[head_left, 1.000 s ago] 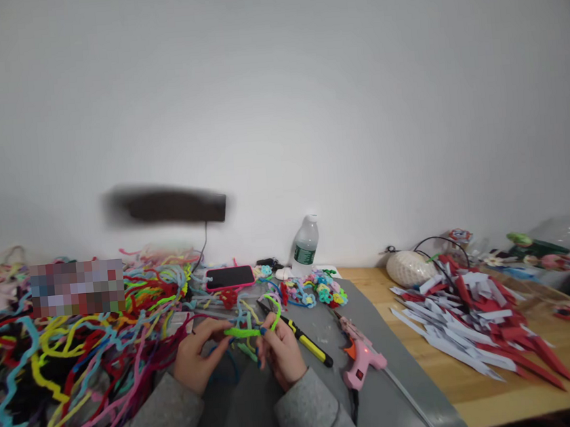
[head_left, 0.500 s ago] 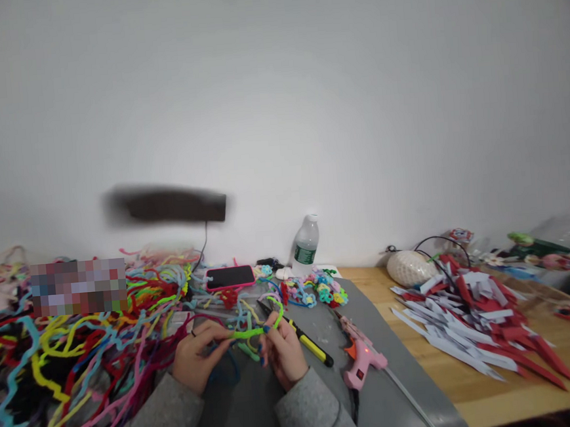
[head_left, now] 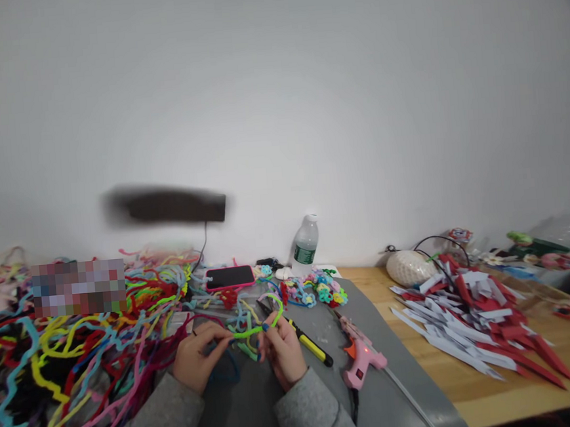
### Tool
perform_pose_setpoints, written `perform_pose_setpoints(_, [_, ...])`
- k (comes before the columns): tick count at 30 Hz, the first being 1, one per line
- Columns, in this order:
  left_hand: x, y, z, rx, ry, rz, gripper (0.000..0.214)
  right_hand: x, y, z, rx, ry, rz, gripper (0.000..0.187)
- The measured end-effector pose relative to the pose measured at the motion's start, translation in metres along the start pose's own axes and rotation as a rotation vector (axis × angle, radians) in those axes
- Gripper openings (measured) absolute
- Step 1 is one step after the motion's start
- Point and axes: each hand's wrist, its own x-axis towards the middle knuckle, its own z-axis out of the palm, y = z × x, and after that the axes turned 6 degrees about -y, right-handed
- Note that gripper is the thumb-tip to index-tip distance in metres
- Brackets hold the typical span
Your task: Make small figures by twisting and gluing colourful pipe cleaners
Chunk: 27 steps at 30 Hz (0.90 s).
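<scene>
A bright green pipe cleaner (head_left: 248, 333) stretches between my two hands above the grey mat. My left hand (head_left: 198, 358) pinches its left end between thumb and fingertips. Farther right, my right hand (head_left: 282, 353) grips it, and the loose end curls up and back over that hand. Small pale green and yellow pipe cleaner pieces (head_left: 246, 351) lie just behind and below the strand. Beside my right hand rests a yellow and black tool (head_left: 315, 348), its front part partly hidden by the fingers.
Tangled, many-coloured pipe cleaners (head_left: 79, 361) cover the left side. A pink glue gun (head_left: 362, 355) with a lit light lies right of my hands. Behind stand a water bottle (head_left: 306, 246) and a phone (head_left: 229, 277). Red and white paper strips (head_left: 476, 323) are heaped on the wooden table (head_left: 456, 384).
My right hand's fingers have shifted slightly on the green pipe cleaner, and its loose end curls a little differently. My left hand keeps its pinch.
</scene>
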Motion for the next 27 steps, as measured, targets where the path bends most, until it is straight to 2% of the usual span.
perform_pose_setpoints(2, [0.0002,0.0000,-0.0007,-0.080,0.022,-0.089,0.009,0.0008,0.0019,-0.0005,-0.043,-0.043,-0.007,0.026])
perform_pose_setpoints(5, [0.0011,-0.0014,-0.0007,-0.319,0.074,-0.222,0.010,0.0013,0.0034,-0.0013,-0.123,-0.102,-0.025,0.023])
perform_pose_setpoints(8, [0.0021,-0.0023,0.0016,-0.525,0.058,-0.297,0.017,0.0006,0.0017,-0.0012,-0.197,-0.124,-0.030,0.021])
perform_pose_setpoints(12, [0.0026,0.0004,0.0063,-0.626,-0.113,-0.266,0.021,-0.0002,-0.0006,0.0003,-0.216,-0.189,-0.008,0.021])
perform_pose_setpoints(14, [0.0025,0.0021,0.0079,-0.636,-0.152,-0.240,0.019,-0.0001,0.0000,0.0011,-0.209,-0.231,0.028,0.024])
perform_pose_setpoints(20, [0.0023,0.0054,0.0071,-0.640,-0.152,-0.226,0.017,-0.0006,0.0001,0.0055,-0.192,-0.311,0.103,0.026])
perform_pose_setpoints(27, [0.0025,0.0023,0.0086,-0.777,-0.118,-0.285,0.021,-0.0013,-0.0031,0.0082,-0.219,-0.277,0.073,0.026])
